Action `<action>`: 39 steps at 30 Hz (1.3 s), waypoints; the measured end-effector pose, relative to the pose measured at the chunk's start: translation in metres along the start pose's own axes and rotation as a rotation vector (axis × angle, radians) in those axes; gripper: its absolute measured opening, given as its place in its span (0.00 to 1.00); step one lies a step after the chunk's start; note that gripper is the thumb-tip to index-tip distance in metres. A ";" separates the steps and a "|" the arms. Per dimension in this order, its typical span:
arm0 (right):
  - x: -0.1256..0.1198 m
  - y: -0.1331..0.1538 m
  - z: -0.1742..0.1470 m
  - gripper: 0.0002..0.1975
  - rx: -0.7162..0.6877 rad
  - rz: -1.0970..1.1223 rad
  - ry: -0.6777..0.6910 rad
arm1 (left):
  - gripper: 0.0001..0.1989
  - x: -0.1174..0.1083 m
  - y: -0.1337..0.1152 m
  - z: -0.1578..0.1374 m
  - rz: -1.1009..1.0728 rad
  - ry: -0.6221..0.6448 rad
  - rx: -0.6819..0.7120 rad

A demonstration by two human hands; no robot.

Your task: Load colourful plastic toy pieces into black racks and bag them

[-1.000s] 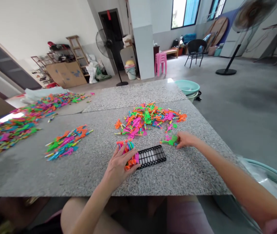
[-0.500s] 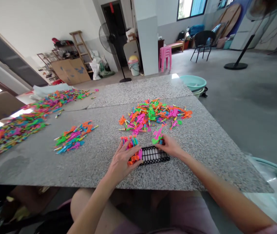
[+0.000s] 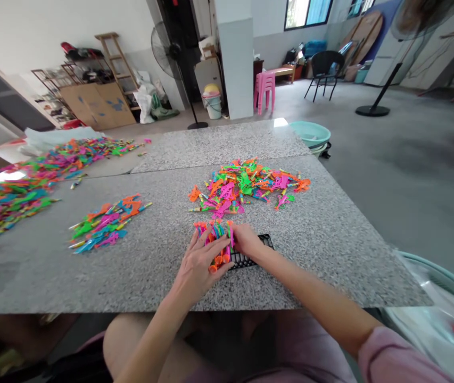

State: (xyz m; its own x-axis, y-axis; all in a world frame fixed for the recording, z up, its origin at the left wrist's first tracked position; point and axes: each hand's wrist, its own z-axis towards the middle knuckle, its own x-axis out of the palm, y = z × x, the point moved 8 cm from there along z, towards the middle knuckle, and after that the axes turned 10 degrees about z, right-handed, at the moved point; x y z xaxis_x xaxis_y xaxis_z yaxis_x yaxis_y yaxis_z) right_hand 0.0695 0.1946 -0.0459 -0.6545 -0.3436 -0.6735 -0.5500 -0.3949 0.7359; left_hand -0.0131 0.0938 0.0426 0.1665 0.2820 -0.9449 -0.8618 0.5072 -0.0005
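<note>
Granite table [image 3: 330, 234] fills most of what you see, grey and speckled, with a seam running across it beyond your fingertips. Past your fingers, further up the slab, lies the biggest nearby heap of plastic pieces [image 3: 246, 183], a loose tangle of orange, pink and green. Off beyond your left hand's outer side sits a smaller pile [image 3: 105, 223] in the same bright colours plus blue. Under your fingers is the black grid tray [image 3: 250, 255], a flat lattice of small cells, only its right end uncovered. Standing in its left end is the row of coloured pieces [image 3: 214, 242], packed upright, orange and pink with some blue. Your left hand [image 3: 198, 268] rests flat, fingers spread against that row. Your right hand [image 3: 246, 242] pinches a pink piece at the row's right edge, fingertips closed on it.
</note>
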 end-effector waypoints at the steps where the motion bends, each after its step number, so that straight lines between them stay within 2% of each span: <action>1: 0.001 0.004 0.003 0.11 -0.004 -0.020 0.019 | 0.23 -0.002 -0.001 0.001 0.015 -0.011 0.002; 5: 0.010 0.016 0.009 0.13 -0.025 -0.037 0.050 | 0.27 -0.010 -0.004 0.008 0.124 -0.041 0.056; 8: 0.006 0.013 0.005 0.16 -0.082 -0.021 0.039 | 0.24 -0.011 -0.002 0.012 0.177 -0.014 0.093; 11: -0.034 -0.015 -0.008 0.21 -0.098 -0.118 -0.089 | 0.22 -0.009 0.002 0.013 0.174 -0.016 0.072; 13: -0.075 -0.047 -0.025 0.25 0.013 -0.277 -0.215 | 0.21 -0.008 0.003 0.012 0.163 -0.041 0.068; 15: -0.103 -0.077 -0.044 0.26 0.146 -0.439 -0.207 | 0.21 -0.008 0.004 0.011 0.151 -0.062 0.064; 17: -0.112 -0.091 -0.061 0.23 0.163 -0.532 -0.122 | 0.21 -0.008 0.005 0.012 0.138 -0.069 0.056; 20: -0.117 -0.090 -0.069 0.21 0.092 -0.572 -0.063 | 0.24 -0.009 0.007 0.013 0.129 -0.048 0.056; 23: -0.136 -0.092 -0.055 0.21 0.083 -0.613 -0.116 | 0.25 -0.011 0.005 0.015 0.152 -0.013 0.069; 24: -0.140 -0.094 -0.047 0.20 0.069 -0.619 -0.103 | 0.24 -0.012 0.004 0.016 0.172 -0.011 0.066; 26: -0.141 -0.104 -0.034 0.16 0.010 -0.602 0.006 | 0.22 -0.013 0.002 0.016 0.225 -0.021 0.052; 28: -0.137 -0.119 -0.033 0.14 -0.045 -0.554 0.123 | 0.21 -0.012 0.001 0.016 0.272 -0.023 0.040; 29: -0.139 -0.128 -0.036 0.13 -0.050 -0.515 0.129 | 0.22 -0.011 -0.001 0.015 0.283 -0.010 0.044; 31: -0.147 -0.145 -0.048 0.12 -0.029 -0.424 0.068 | 0.23 -0.005 -0.004 0.014 0.270 0.037 0.054; 34: -0.159 -0.161 -0.074 0.07 0.078 -0.238 -0.111 | 0.23 0.000 -0.005 0.013 0.216 0.097 0.043; 36: -0.154 -0.157 -0.090 0.03 0.152 0.055 -0.234 | 0.25 -0.001 -0.005 0.014 0.203 0.096 0.029; 38: -0.126 -0.140 -0.100 0.09 0.184 0.476 -0.277 | 0.28 -0.004 -0.006 0.014 0.221 0.062 0.031; 39: -0.105 -0.124 -0.100 0.13 0.177 0.666 -0.238 | 0.28 -0.006 -0.007 0.014 0.237 0.042 0.039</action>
State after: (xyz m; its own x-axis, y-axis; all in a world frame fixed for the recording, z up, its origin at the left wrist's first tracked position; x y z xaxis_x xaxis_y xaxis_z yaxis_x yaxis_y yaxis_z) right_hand 0.2588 0.1942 -0.0737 -0.9636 -0.2604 -0.0605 -0.0583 -0.0161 0.9982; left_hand -0.0013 0.1002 0.0525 -0.0590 0.3632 -0.9298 -0.8552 0.4621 0.2348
